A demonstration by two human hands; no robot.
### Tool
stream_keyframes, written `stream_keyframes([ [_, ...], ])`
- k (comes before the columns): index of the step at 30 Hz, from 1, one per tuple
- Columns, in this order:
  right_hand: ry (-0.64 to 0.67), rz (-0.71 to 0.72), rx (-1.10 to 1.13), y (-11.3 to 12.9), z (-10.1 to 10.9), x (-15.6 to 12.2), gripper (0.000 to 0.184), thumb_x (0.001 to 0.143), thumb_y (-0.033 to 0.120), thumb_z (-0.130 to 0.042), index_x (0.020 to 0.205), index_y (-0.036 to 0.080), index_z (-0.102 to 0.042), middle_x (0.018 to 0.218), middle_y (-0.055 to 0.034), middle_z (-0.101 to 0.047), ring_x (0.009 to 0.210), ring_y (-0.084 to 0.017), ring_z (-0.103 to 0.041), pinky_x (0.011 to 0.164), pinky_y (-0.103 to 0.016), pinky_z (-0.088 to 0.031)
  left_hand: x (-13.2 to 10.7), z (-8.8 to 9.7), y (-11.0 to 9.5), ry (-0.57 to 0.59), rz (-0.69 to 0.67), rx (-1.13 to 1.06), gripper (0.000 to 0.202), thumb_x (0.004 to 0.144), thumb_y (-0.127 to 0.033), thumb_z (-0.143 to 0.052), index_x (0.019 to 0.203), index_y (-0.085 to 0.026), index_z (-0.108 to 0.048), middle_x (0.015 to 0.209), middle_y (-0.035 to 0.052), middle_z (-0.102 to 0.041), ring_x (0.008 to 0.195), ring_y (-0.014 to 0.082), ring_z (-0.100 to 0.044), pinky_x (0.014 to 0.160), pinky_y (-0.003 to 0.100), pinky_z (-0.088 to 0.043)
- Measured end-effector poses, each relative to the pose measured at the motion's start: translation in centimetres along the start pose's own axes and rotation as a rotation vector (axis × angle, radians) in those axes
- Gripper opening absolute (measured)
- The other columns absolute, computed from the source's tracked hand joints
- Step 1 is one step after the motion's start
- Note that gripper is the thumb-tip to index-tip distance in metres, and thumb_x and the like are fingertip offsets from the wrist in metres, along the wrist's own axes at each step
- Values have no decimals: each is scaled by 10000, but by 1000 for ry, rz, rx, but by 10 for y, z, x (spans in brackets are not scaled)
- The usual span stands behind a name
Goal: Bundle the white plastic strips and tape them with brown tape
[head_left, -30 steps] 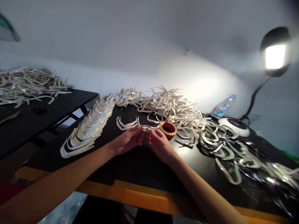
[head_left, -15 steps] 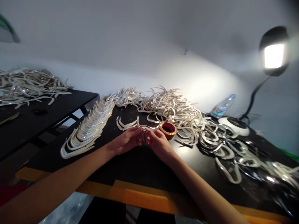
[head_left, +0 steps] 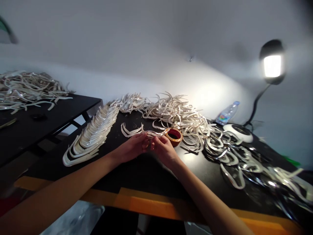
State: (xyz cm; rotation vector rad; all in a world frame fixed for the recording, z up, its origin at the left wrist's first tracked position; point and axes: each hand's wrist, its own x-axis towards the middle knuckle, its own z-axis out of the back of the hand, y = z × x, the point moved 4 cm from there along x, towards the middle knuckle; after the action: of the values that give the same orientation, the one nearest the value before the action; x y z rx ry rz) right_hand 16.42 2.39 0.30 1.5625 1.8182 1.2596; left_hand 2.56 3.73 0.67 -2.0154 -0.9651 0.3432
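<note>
View shifted slightly; lamp (head_left: 272, 62) further left in frame, grip unchanged

My left hand (head_left: 133, 147) and right hand (head_left: 166, 151) pinch a pale curved strip (head_left: 160, 134) between fingertips over the black surface (head_left: 146, 178). Its right end sits beside the tape roll (head_left: 176, 142); contact unclear. Nested strips (head_left: 91, 133) at left; loose heap (head_left: 174, 112) behind.

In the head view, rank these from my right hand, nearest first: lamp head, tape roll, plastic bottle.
1. Tape roll: just beyond the right hand, slightly to its right.
2. Plastic bottle: farther back, well to the right.
3. Lamp head: farthest, raised at upper right.
</note>
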Motion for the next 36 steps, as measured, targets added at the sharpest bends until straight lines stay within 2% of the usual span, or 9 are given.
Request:
stream_keyframes([
  [4,6,2,9,0,0,1,238,832,386,-867,958,201,-786,777,-3,-696,629,-89,-564,634,-224,-493,1,2,2,9,-12,-17,277,934,-422,-764,936,-149,-719,827,17,-589,837,157,-627,846,301,-528],
  [9,-52,18,-21,2,1,0,257,798,385,-889,933,191,-788,782,-8,-711,633,-104,-571,631,-241,-494,3,4,4,-2,16,-13,310,953,-450,-734,920,-142,-719,832,39,-618,824,156,-644,704,233,-510],
  [15,-58,64,-85,4,0,-2,207,823,356,-865,944,199,-806,815,-19,-739,655,-127,-611,651,-260,-511,2,0,1,-41,57,-43,302,854,-447,-843,921,-169,-743,783,13,-651,844,168,-686,873,293,-559],
  [18,-33,66,-116,4,-1,-2,217,808,364,-874,937,200,-814,855,-36,-766,680,-146,-640,674,-282,-527,-1,-1,1,-62,82,-50,328,787,-455,-896,896,-182,-749,790,13,-687,824,169,-691,873,308,-566],
  [22,-15,86,-130,5,-3,-4,220,806,355,-873,961,208,-821,912,-47,-782,724,-159,-664,679,-284,-531,-4,1,1,-68,101,-44,339,785,-459,-895,920,-183,-753,889,31,-732,850,183,-701,859,325,-563],
  [25,-17,91,-139,9,-7,-7,210,802,340,-874,949,200,-821,882,-45,-776,700,-155,-651,660,-284,-528,-4,3,0,-29,115,-37,338,818,-471,-864,947,-179,-752,918,39,-734,853,201,-708,795,324,-555],
  [29,-43,84,-148,14,-17,-11,249,759,363,-901,920,193,-815,827,-32,-765,649,-153,-632,637,-295,-534,-5,6,-1,23,125,-71,347,825,-452,-862,1008,-178,-753,900,36,-732,783,181,-687,822,361,-561],
  [33,-63,82,-119,18,-25,-14,271,730,370,-917,911,197,-813,806,-24,-760,617,-147,-614,592,-290,-531,-6,9,-3,1,146,-70,391,774,-434,-904,1041,-188,-761,995,62,-752,851,209,-696,804,362,-569],
  [36,-60,93,-127,18,-22,-14,271,738,379,-910,911,196,-807,815,-28,-760,635,-150,-627,586,-281,-531,-6,9,-4,-22,158,-64,375,780,-424,-895,1033,-187,-752,1002,61,-740,868,207,-689,821,355,-568],
])
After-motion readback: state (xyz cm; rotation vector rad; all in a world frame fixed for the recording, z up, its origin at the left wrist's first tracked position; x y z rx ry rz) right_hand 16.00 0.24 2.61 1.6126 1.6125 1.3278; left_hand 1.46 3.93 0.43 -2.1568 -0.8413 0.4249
